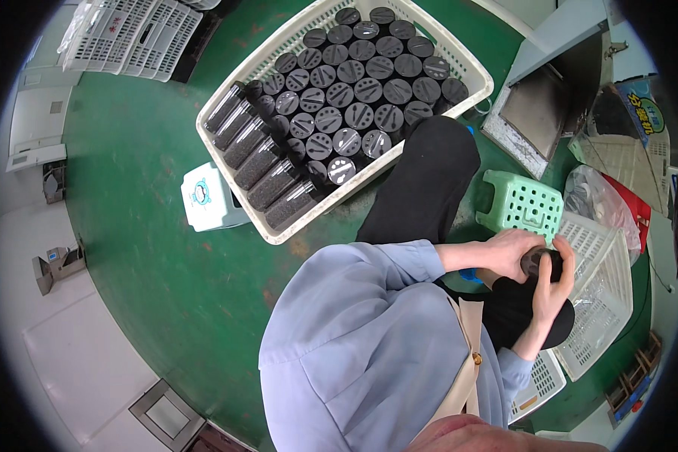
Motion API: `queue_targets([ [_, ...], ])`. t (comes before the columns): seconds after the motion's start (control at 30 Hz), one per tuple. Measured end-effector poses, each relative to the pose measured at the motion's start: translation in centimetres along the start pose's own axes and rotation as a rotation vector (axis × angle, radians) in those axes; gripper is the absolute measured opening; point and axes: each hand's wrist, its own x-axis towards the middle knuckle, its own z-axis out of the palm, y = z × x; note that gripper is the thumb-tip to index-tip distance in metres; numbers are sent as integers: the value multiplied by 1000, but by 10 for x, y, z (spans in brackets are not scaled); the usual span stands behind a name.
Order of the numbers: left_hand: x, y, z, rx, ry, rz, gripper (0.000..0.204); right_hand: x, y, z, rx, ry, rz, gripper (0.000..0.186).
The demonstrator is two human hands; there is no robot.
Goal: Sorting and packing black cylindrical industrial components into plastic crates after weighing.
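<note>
My left hand (pixel 509 253) and my right hand (pixel 556 290) are closed together around a small jar with a black lid (pixel 541 264), right of my body. The left fingers grip its left side while the right fingers press on the lid and far side. Most of the jar's body is hidden by my hands and leg. A large cream plastic crate (pixel 237 214) stands ahead, filled with several upright black-lidded jars (pixel 350 71). Along its left side, clear jars of dark granules (pixel 267 172) lie tilted.
A green perforated plastic stool (pixel 525 202) stands just beyond my hands. White crates (pixel 599 301) lie at the right, beside a clear plastic bag (pixel 601 197). A white-and-teal stool (pixel 206 197) sits by the large crate. Stacked white crates (pixel 139 38) are at the far left.
</note>
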Motion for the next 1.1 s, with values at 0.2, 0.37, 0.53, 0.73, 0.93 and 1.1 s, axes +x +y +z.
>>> queue_targets([
  [0.2, -3, 2, 27, -283, -273, -77, 52, -19, 14, -8, -8, 29, 10, 10],
  [0.37, -7, -15, 31, 155, 148, -93, 51, -14, 49, 25, -53, 186, 294, 16],
  [0.53, -1, -1, 7, -332, -370, -106, 48, -9, -7, -27, 35, -173, -92, 19],
  [0.73, -4, -9, 32, 155, 97, -100, 53, -20, 59, 24, 16, 269, 247, 14],
  [0.93, -1, -7, 7, -249, -357, -158, 50, -16, -2, -28, 118, -179, 18, 28],
  [1.1, -11, 11, 32, -152, -271, -222, 50, -40, 41, -9, 30, 153, 209, 4],
])
